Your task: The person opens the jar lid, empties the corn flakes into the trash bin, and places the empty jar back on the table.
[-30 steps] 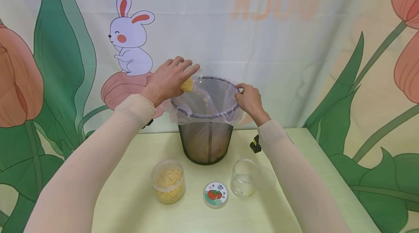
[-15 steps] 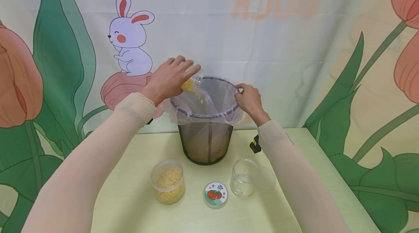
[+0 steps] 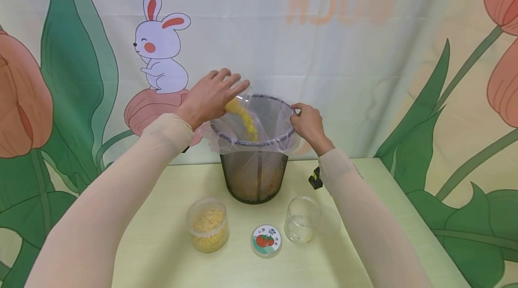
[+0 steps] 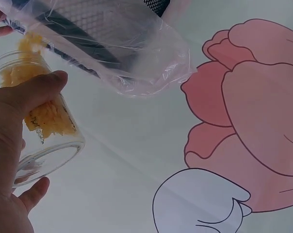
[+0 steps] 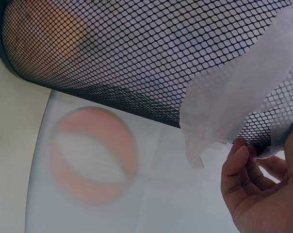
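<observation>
My left hand point(image 3: 212, 99) grips a clear jar point(image 4: 52, 126) and tilts it over the left rim of a black mesh trash bin point(image 3: 255, 175). Yellow flakes point(image 3: 248, 125) stream from its mouth into the bin. A thin translucent liner bag point(image 4: 151, 63) hangs folded over the rim. At the rim's right side my right hand point(image 3: 309, 122) holds the edge, thumb and fingers curled at the bag and rim; in the right wrist view the mesh wall point(image 5: 137, 48) fills the upper part. Something orange-brown shows through the bin's lower mesh.
On the table point(image 3: 162, 234) in front of the bin stand a jar of yellow crumbs point(image 3: 209, 229) at left and a transparent jar point(image 3: 302, 220) at right. A round tomato-print lid point(image 3: 266, 240) lies between them. Behind the table hangs a printed curtain point(image 3: 259, 32).
My left hand has tipped the jar a little further. The few falling flakes have become a thick yellow stream into the bin. My right hand has kept its place.
</observation>
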A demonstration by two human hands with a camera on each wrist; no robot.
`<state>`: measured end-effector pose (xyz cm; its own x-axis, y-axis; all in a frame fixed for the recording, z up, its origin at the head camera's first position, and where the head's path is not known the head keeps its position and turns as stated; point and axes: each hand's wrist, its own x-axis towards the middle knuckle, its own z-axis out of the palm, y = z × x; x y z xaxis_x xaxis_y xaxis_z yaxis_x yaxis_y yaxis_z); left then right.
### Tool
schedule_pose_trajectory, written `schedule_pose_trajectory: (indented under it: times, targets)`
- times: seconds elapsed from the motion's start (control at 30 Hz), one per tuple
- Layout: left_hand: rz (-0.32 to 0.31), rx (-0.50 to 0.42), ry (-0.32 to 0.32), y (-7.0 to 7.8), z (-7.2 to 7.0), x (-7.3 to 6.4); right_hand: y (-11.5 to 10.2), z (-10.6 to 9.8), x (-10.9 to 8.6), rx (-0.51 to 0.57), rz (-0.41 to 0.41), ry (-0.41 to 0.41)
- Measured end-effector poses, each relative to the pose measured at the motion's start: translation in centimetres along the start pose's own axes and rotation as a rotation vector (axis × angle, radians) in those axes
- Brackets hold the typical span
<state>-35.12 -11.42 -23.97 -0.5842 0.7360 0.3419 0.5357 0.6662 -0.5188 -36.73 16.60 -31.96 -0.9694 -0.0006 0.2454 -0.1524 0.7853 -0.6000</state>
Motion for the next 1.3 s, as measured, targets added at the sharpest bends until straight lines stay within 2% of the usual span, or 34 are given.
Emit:
schedule_pose_trajectory:
  times: [0.83,1.3]
  targets:
    - [0.033,0.046,0.008,0.0,-0.66,0.58,0.02,-0.02,0.23,0.009,0.0,0.007]
    - [0.077,0.096,-0.031,0.38,-0.42,0.81,0.05,0.03,0.15,0.006,0.009,0.0]
